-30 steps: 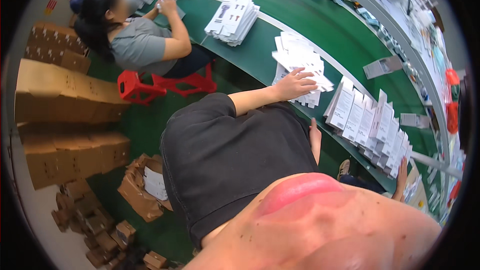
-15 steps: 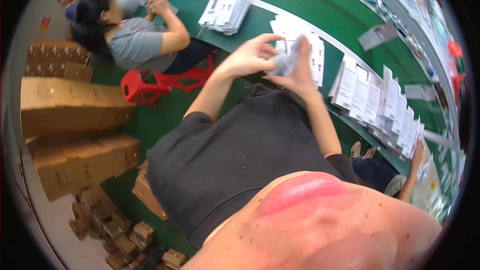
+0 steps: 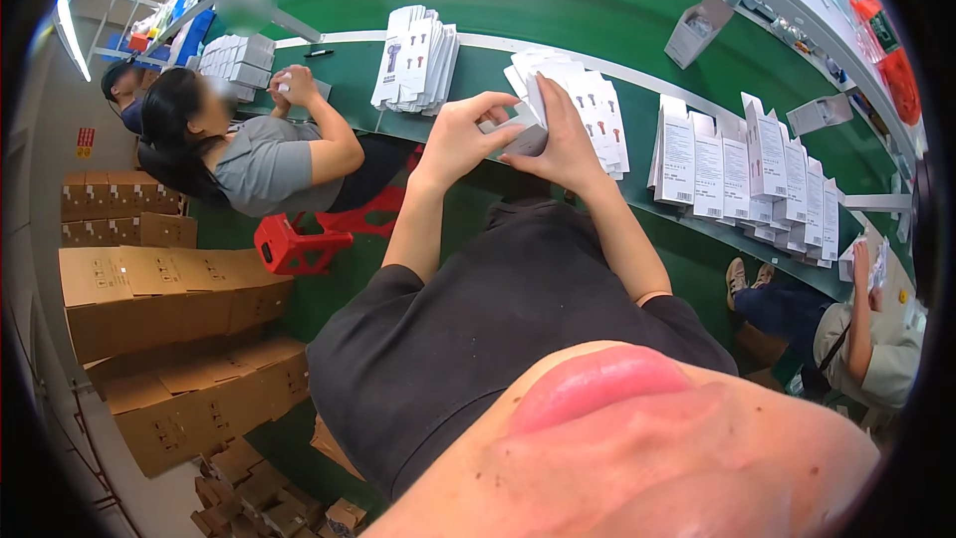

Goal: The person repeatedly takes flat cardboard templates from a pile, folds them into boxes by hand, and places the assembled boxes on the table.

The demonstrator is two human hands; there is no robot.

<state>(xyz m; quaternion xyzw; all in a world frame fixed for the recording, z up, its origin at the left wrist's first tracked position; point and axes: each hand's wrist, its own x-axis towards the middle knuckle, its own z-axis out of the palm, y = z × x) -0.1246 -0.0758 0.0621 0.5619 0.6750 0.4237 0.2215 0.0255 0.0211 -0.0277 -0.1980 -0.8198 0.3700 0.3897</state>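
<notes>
Both hands meet above the near edge of the green work surface [image 3: 597, 15]. The left hand [image 3: 468, 134] curls its fingers over the left end of a small flat white cardboard carton [image 3: 523, 130], and the right hand [image 3: 563, 144] clasps the right side, its fingers upright behind it. The carton is held between them, lifted off the surface, its long axis running roughly left to right with one narrow flap tilted up toward the right hand's fingertips.

Just beyond the right hand lies a fanned pile of flat white cartons [image 3: 588, 105], touching the surface edge. Farther left of the left hand stands another stack of white printed cartons [image 3: 413, 60]. To the right, a row of upright white boxes [image 3: 747, 164] lines the curved edge. Open green surface stretches beyond the piles.

Half a second ago the hands were already together on the carton; a second ago only one hand reached onto the fanned pile.

Left of the hands, a seated person in a grey shirt [image 3: 264, 164] works at the same surface beside a red plastic stool [image 3: 289, 244].
</notes>
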